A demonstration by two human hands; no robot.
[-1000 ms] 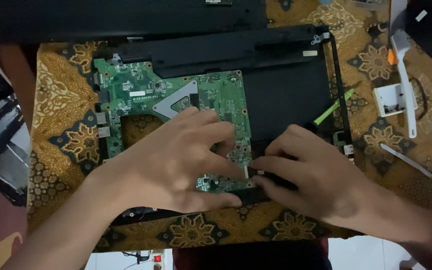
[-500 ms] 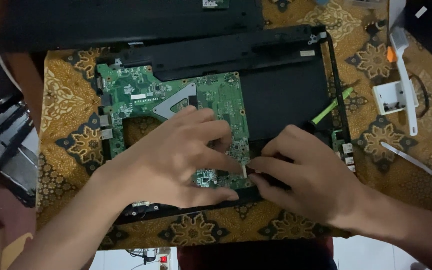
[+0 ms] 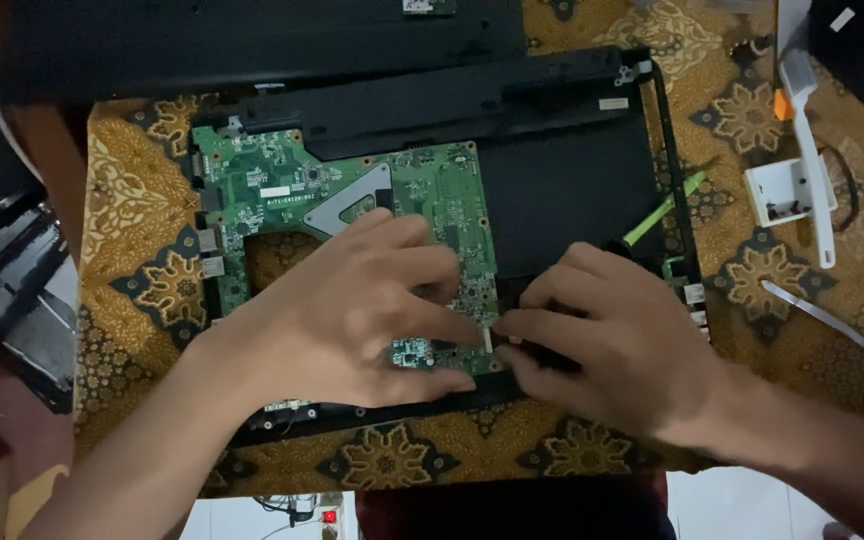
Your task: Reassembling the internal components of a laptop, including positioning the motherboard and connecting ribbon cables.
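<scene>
Barely anything has shifted: left hand (image 3: pixel 352 320) still presses flat, fingers spread, on the green motherboard (image 3: pixel 342 200) in the black laptop base (image 3: pixel 572 180); right hand (image 3: pixel 617 345) pinches a small connector (image 3: pixel 492 338) at the board's edge.

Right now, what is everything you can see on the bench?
green circuit board: one, green, left in the case
black plastic laptop case: one, black, centre on the cloth
brown patterned cloth: one, brown and gold, under the case
green stick: one, green, at the case's right edge
white brush: one, white, right
small white box: one, white, beside the brush
left hand: on the board's lower right
right hand: fingertips meeting the left hand's at the board's edge
</scene>
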